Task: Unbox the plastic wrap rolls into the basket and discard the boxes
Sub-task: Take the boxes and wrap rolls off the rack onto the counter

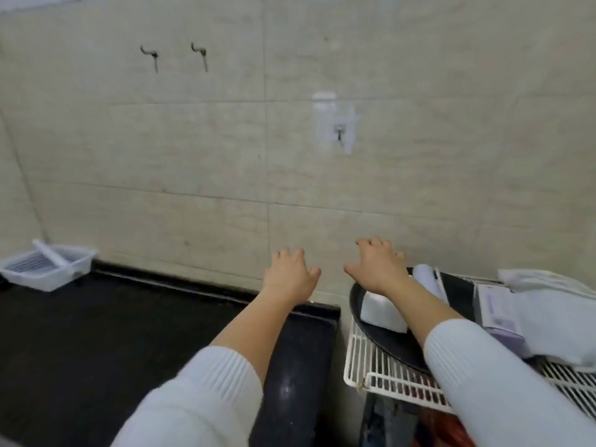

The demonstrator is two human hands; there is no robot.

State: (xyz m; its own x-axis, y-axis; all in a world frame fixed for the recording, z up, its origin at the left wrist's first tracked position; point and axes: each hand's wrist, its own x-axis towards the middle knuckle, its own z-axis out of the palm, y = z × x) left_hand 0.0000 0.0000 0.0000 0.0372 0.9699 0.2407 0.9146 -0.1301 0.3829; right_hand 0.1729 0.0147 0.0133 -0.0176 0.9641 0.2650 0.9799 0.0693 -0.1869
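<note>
A clear plastic basket (69, 269) stands at the far left of the black counter (96, 333), with one white roll (50, 253) leaning in it. My left hand (290, 274) hovers empty above the counter's right end, fingers spread. My right hand (377, 266) is empty too, raised over a round black tray (387, 343) on a white wire rack (387, 379). On that tray lie a white box (380, 309) and a white roll (425, 279). A purple-printed box (496, 312) lies further right, partly under white wrapping.
A beige tiled wall (225, 156) rises right behind the counter, carrying two dark hooks (198, 54) and a clear adhesive hook (338, 125). A white bundle (554, 314) sits on the rack's right side. There is a gap between counter and rack.
</note>
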